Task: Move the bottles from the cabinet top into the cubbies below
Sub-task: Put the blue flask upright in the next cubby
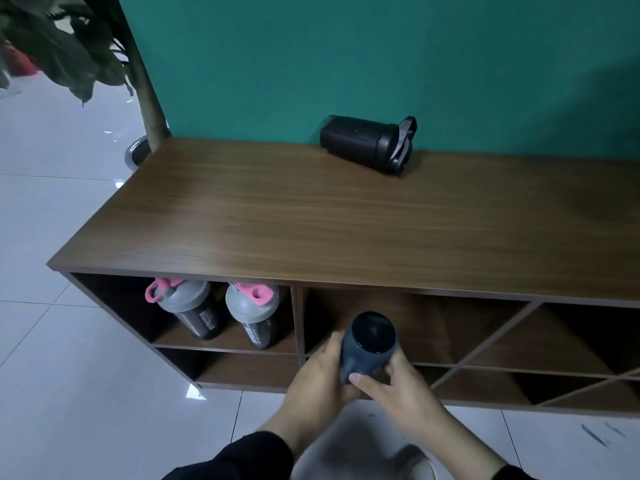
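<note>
The person wore black long sleeves: the left sleeve (249, 457) ended at the wrist in a soft, rounded cuff, the right sleeve (516, 474) barely showed at the frame's bottom edge. Both hands were bare, without rings, watch or gloves.

A long wooden cabinet (311, 216) stands on a pale tiled floor (69, 358) against a green wall. Its brown, wood-grained top is mostly bare; one black bottle (367, 143) lies on its side at the far edge, touching or just beside the wall, with its lid end pointing right. Below the top, the upper left cubby (138, 306) holds two shaker bottles standing side by side: the left shaker (187, 310) and the right shaker (254, 313), both dark-bodied with grey lids and pink caps. The cubby under them shows nothing inside. To the right, diagonal boards divide the compartments.
</note>
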The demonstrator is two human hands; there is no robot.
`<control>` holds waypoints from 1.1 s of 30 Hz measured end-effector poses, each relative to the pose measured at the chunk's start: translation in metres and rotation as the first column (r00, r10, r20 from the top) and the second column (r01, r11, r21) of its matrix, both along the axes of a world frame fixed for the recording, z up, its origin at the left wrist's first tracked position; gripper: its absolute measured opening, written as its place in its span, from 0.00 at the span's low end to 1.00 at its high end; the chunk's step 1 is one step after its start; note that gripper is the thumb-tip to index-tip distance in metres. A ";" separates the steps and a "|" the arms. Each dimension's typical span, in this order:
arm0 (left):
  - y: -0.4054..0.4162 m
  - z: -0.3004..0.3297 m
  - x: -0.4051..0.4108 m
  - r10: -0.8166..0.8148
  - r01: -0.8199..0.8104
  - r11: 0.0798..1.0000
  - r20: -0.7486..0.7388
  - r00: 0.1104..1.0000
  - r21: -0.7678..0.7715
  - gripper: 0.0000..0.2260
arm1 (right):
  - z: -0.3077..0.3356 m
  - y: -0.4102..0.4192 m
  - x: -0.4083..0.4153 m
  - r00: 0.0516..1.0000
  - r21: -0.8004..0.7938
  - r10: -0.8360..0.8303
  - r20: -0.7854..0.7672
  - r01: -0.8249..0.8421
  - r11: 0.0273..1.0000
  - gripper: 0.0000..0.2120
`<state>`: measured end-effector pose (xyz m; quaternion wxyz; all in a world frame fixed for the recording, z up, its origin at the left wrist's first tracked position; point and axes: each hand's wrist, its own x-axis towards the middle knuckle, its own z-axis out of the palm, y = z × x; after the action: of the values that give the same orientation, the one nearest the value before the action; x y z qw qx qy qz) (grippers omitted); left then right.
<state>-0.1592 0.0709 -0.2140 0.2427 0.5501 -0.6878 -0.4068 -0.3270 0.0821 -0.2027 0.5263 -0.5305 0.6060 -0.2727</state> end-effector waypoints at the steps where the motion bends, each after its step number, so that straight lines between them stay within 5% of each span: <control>1: -0.005 0.000 -0.002 0.026 -0.026 1.000 -0.038 0.999 -0.007 0.33 | 0.000 -0.006 0.000 1.000 -0.004 -0.008 0.016 0.008 1.000 0.40; 7: -0.031 -0.007 -0.007 0.148 -0.151 0.989 -0.116 0.982 -0.012 0.30 | -0.012 -0.036 0.012 0.996 -0.059 -0.090 0.024 0.091 0.994 0.30; 19: -0.061 -0.029 -0.012 0.362 -0.357 0.932 -0.115 0.925 0.059 0.18 | -0.035 -0.074 0.027 0.988 -0.099 -0.069 0.136 0.083 0.992 0.27; 25: -0.061 -0.032 -0.019 0.341 -0.335 0.940 -0.148 0.928 0.065 0.25 | -0.042 -0.080 0.018 0.985 -0.087 -0.040 0.165 0.055 0.995 0.25; 33: -0.051 -0.024 -0.026 0.386 -0.361 0.918 -0.157 0.909 0.167 0.28 | -0.043 -0.074 0.018 0.999 -0.111 -0.043 -0.001 0.043 0.993 0.31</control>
<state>-0.1853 0.0198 -0.2377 0.3421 0.6461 -0.5149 -0.4476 -0.3088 0.0086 -0.2454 0.4889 -0.5463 0.6020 -0.3164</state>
